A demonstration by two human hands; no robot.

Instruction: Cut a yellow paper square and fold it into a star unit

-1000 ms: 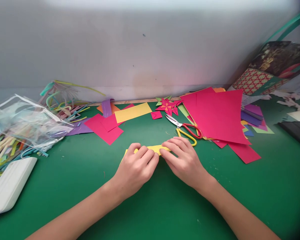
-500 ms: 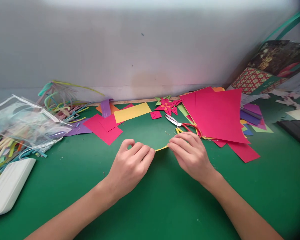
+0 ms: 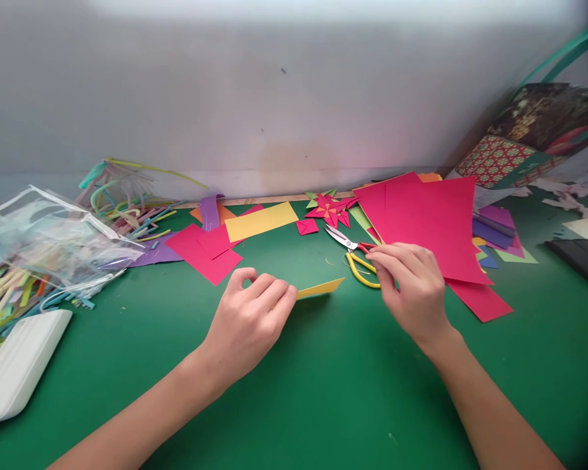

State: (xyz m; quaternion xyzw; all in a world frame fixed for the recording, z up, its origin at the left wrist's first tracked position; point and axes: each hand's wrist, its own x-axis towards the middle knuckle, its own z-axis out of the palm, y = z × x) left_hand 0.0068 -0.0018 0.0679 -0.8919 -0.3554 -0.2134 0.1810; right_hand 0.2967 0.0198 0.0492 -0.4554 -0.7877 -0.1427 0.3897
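My left hand (image 3: 255,320) pinches a narrow piece of yellow paper (image 3: 321,288) just above the green table. The paper is seen nearly edge-on, and its free end points to the right. My right hand (image 3: 411,287) is closed at the handles of a pair of scissors (image 3: 364,273), covering most of the red loop. The yellow loop shows beside my fingertips, and the metal blades point to the far left. Behind them lie a red and green folded-paper star (image 3: 327,209) and a small folded red square (image 3: 307,226).
Large red sheets (image 3: 421,225) are stacked at the right. Yellow (image 3: 262,222) and red paper pieces (image 3: 203,254) lie at the back left. A clear plastic bag (image 3: 53,241), colourful strips and a white box-like object (image 3: 22,365) stand left. A dark flat object (image 3: 578,261) lies far right.
My right hand has let go of the yellow paper and moved right to the scissors' handles. The left hand keeps the paper in nearly the same place.
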